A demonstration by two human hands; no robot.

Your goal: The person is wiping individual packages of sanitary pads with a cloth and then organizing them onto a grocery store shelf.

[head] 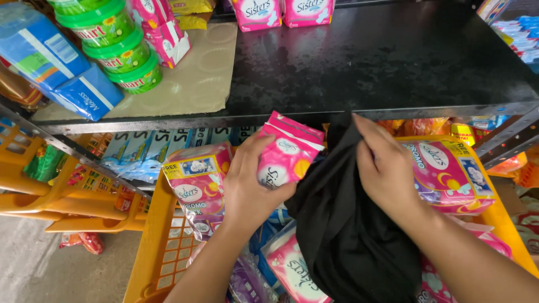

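**Pink packet and black cloth held over a yellow crate**

The left hand (pixel 247 188) has its grip closed around a pink packet (pixel 286 154), thumb on the near face and fingers wrapped behind it, holding it tilted just below the front edge of a black shelf (pixel 382 62). The right hand (pixel 384 168) pinches a fold of black cloth (pixel 342 230) at its top, its grip narrow on the fabric; the cloth hangs down between the two forearms and touches the right side of the packet.

Both hands are above a yellow plastic crate (pixel 163 252) filled with more pink and purple packets. A large pink pack with a yellow band (pixel 449 174) lies at the right of the crate, and another pink pack (pixel 196 182) stands at its left, just beside the left wrist.

On the shelf, far left, a stack of green tubs (pixel 120 53) stands on a beige sheet (pixel 191 78), with blue packs (pixel 56 62) to their left. Two pink packets (pixel 283 12) stand at the far edge of the shelf. More yellow crates (pixel 50 191) sit to the left on the floor.
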